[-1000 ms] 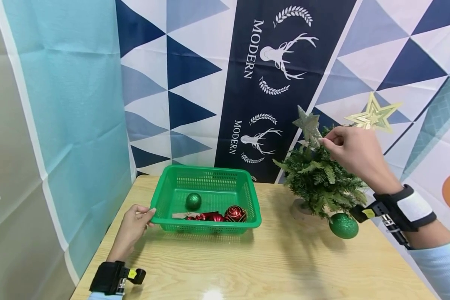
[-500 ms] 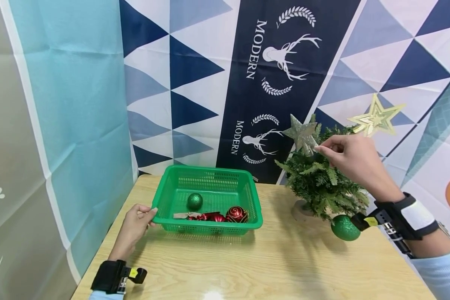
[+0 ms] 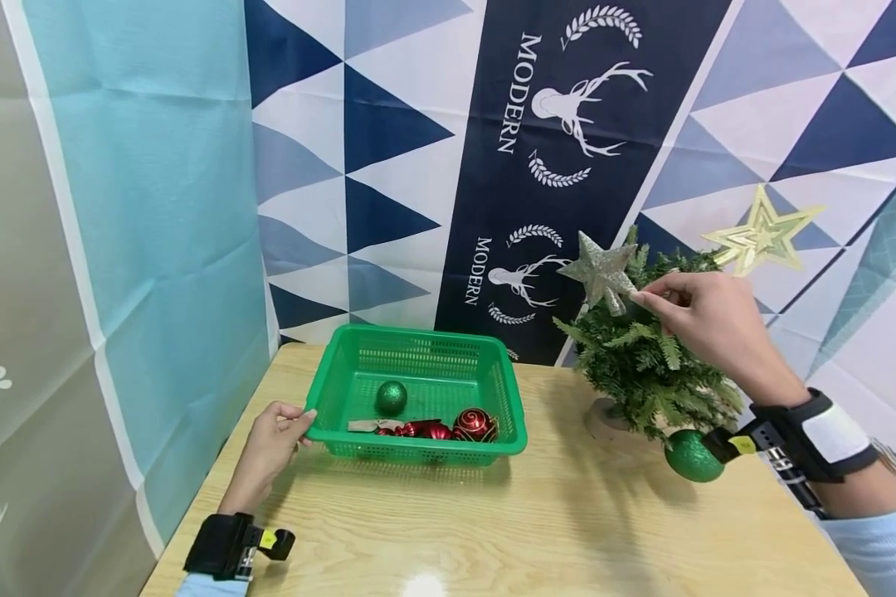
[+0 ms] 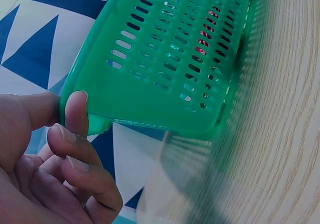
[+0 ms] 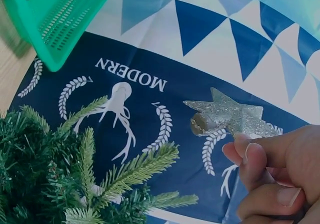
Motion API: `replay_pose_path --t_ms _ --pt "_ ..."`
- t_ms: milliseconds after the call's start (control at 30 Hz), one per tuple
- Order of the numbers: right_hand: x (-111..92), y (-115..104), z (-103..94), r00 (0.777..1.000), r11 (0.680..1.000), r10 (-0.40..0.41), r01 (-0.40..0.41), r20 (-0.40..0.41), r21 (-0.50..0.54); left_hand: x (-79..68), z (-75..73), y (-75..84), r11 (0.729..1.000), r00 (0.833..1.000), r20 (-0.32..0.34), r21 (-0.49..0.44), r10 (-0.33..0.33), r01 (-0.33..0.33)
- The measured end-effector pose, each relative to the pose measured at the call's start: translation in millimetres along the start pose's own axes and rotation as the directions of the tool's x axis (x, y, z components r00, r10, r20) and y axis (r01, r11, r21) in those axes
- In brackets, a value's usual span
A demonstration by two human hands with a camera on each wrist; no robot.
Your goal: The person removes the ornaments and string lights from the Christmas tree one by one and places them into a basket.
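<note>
My right hand point(image 3: 705, 315) pinches one point of a silver glitter star tree topper point(image 3: 600, 271) between thumb and finger. In the right wrist view the star's hollow base tube point(image 5: 202, 124) faces the side of the tree. The small artificial Christmas tree point(image 3: 650, 356) stands at the right of the table, its upper branches overlapped by the star and hand in the head view. My left hand point(image 3: 270, 448) grips the near left corner of a green plastic basket point(image 3: 520, 414). In the left wrist view, thumb and forefinger pinch its rim point(image 4: 75, 79).
Inside the basket lie a green glitter ball point(image 3: 392, 398), a red swirl ball point(image 3: 474, 425) and other red ornaments point(image 3: 426, 429). A gold star point(image 3: 765, 234) shows behind the tree, and a green ball point(image 3: 694, 455) hangs low on it. Patterned cloth point(image 3: 388, 191) backs the wooden table point(image 3: 433, 531).
My right hand has lowered slightly with the silver star, which has turned to show its face more. My left hand keeps its hold on the basket. The whole view has shifted slightly.
</note>
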State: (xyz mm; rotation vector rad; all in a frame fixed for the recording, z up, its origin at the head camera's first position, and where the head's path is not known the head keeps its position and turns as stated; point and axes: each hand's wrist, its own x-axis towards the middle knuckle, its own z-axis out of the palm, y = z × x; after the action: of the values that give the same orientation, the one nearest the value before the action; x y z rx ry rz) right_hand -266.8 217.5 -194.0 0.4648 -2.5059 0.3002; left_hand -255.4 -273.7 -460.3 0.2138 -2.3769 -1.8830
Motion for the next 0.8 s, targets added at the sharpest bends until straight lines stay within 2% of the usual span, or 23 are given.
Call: replay_pose_path --t_ms 333,600,800 --pt "-6.2 3.4 2.0 1.000 1.000 0.008 -0.008 0.004 -0.021 2.8 4.6 1.2 1.000 1.000 0.015 -0.006 0.007 -0.007" --pt "-7.8 0.5 8.5 0.998 0.999 0.040 -0.041 0.039 0.008 3.6 4.1 5.6 1.000 1.000 0.016 0.012 -0.002 0.002" --pt "-3.8 -2.9 18.7 0.999 1.000 -0.016 0.016 0.037 -0.007 -0.2 2.0 0.9 1.000 1.000 0.005 0.018 -0.007 0.007"
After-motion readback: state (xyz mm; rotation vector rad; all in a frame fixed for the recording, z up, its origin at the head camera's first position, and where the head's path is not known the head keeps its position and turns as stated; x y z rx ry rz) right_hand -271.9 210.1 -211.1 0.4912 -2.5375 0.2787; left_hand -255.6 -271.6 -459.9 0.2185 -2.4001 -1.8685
